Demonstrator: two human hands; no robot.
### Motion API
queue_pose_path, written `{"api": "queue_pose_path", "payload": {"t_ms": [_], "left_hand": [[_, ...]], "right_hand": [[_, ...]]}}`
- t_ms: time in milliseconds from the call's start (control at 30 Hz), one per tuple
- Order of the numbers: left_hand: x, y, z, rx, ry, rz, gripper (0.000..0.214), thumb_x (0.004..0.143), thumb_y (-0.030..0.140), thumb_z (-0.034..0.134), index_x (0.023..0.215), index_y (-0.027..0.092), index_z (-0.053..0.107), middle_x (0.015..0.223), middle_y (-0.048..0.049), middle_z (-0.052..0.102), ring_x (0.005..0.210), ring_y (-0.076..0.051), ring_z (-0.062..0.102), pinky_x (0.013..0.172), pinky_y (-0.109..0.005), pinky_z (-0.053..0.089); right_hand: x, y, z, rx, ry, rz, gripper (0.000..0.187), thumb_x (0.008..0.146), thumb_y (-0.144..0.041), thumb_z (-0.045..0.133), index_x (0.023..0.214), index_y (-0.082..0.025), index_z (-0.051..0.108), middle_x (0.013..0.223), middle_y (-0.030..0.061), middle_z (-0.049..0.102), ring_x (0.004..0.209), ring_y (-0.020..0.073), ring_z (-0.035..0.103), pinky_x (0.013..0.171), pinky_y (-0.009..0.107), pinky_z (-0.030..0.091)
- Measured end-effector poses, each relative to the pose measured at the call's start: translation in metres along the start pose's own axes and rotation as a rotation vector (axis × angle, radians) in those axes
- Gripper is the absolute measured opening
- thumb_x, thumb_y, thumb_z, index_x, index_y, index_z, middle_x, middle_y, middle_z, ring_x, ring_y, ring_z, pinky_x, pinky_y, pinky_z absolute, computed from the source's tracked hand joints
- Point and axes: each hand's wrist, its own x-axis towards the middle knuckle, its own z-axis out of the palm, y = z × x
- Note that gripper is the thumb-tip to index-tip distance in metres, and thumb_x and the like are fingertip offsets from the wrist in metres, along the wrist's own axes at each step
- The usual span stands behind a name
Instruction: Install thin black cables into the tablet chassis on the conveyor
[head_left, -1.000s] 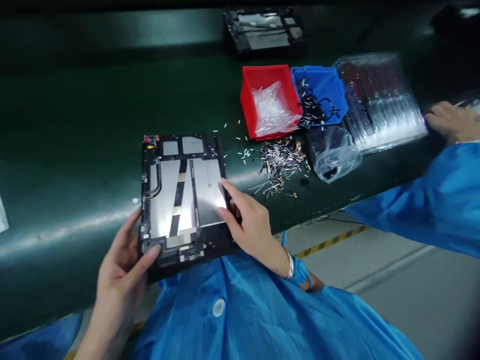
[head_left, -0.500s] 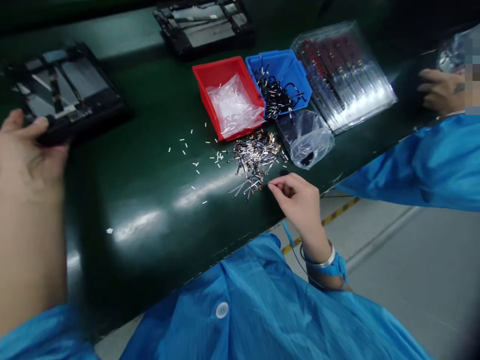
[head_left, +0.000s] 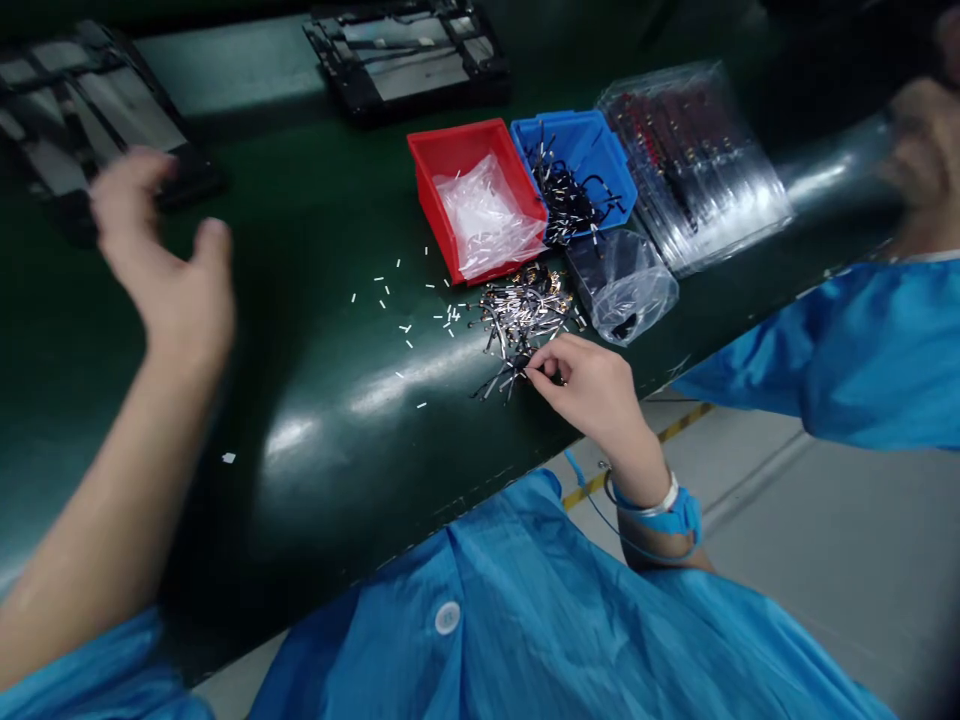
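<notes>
- Head view: a dark green workbench (head_left: 315, 500) held a red bin (head_left: 439, 195), a blue bin (head_left: 607, 165), and just below them a pile of metal-tipped cable pieces (head_left: 521, 320).
- The left hand (head_left: 169, 250), blurred, hung open near a tablet frame (head_left: 75, 110).
- The right hand (head_left: 592, 395) lay at the pile's near edge, its fingertips (head_left: 534, 372) pinched closed; whether they gripped a piece was hidden. A tight pinch probably suited such thin pieces.

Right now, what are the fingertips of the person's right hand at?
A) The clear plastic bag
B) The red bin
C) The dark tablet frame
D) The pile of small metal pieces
D: the right hand curls down so its fingertips sit at the near edge of the pile of small metal pieces.
</notes>
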Motion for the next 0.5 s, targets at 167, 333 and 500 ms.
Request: {"api": "queue_pose_path", "payload": {"t_ms": [167,333,500], "left_hand": [[-0.076,0.14,0.017,-0.179,-0.325,0.463,0.03,0.092,0.016,0.05,0.121,0.01,0.056,0.133,-0.0125,0.058,0.129,-0.021,0.049,0.106,-0.04,0.041],[-0.136,0.169,0.031,-0.098,-0.614,0.741,0.039,0.097,0.02,0.041,0.131,0.006,0.052,0.14,-0.0141,0.053,0.133,-0.025,0.045,0.107,-0.04,0.035],[-0.149,0.166,0.03,0.053,-0.66,0.756,0.043,0.099,0.025,0.037,0.132,0.003,0.054,0.141,-0.0167,0.051,0.131,-0.028,0.047,0.106,-0.039,0.034]], "right_hand": [[-0.03,0.003,-0.001,0.029,0.165,-0.39,0.013,0.085,-0.012,0.057,0.077,-0.018,0.064,0.072,0.0037,0.066,0.068,0.0139,0.058,0.061,0.026,0.047],[-0.058,0.012,0.017,0.035,0.198,-0.471,0.011,0.085,-0.013,0.059,0.082,-0.018,0.068,0.076,0.0055,0.069,0.067,0.0139,0.059,0.059,0.027,0.051],[-0.066,0.031,0.015,0.104,0.402,-0.081,0.011,0.086,-0.017,0.061,0.083,-0.022,0.069,0.077,0.0038,0.069,0.069,0.0151,0.062,0.06,0.03,0.05]]}}
